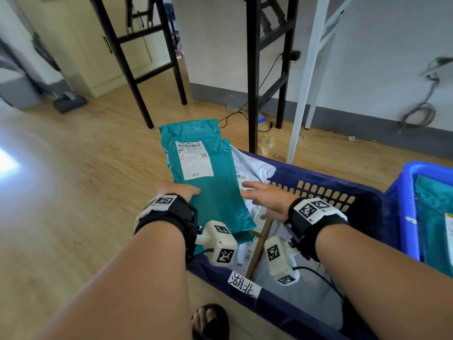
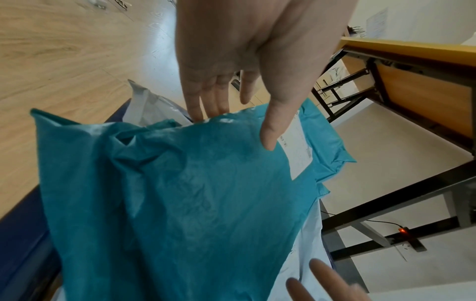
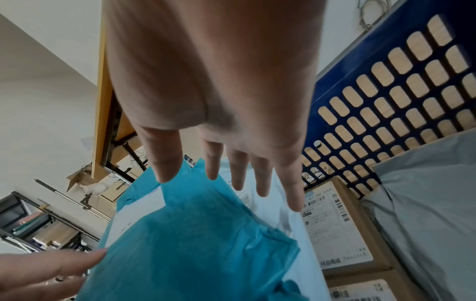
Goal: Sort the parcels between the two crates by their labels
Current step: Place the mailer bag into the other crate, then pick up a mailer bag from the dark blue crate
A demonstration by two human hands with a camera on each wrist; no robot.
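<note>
While I watch through the head camera, both bare arms reach over the near crate.

Left hand: my left hand (image 1: 177, 188) holds the teal parcel (image 1: 208, 173) by its near left edge; in the left wrist view the thumb (image 2: 270, 130) lies on top and the fingers (image 2: 206, 101) go down behind the edge.

Right hand: my right hand (image 1: 266, 198) hovers just beside the parcel's right edge, fingers (image 3: 260, 173) straight and spread, holding nothing.

Teal parcel: a long plastic mailer, tilted up over the left end of the dark blue crate (image 1: 331, 190), its white shipping label (image 1: 195, 159) facing the camera; the print is too small for me to read.

Dark blue crate: on the wooden floor, with a slotted wall and a handwritten white tag (image 1: 244, 287) on its near rim. Inside lie a white mailer (image 1: 255, 165), a grey mailer (image 3: 425, 203) and labelled cardboard boxes (image 3: 340, 228).

Second crate: a brighter blue crate (image 1: 407, 204) stands touching the first on the right, with another teal mailer (image 1: 434, 217) inside.

Surroundings: black table legs (image 1: 252, 69) and a white frame (image 1: 308, 77) stand behind, against a wall.
</note>
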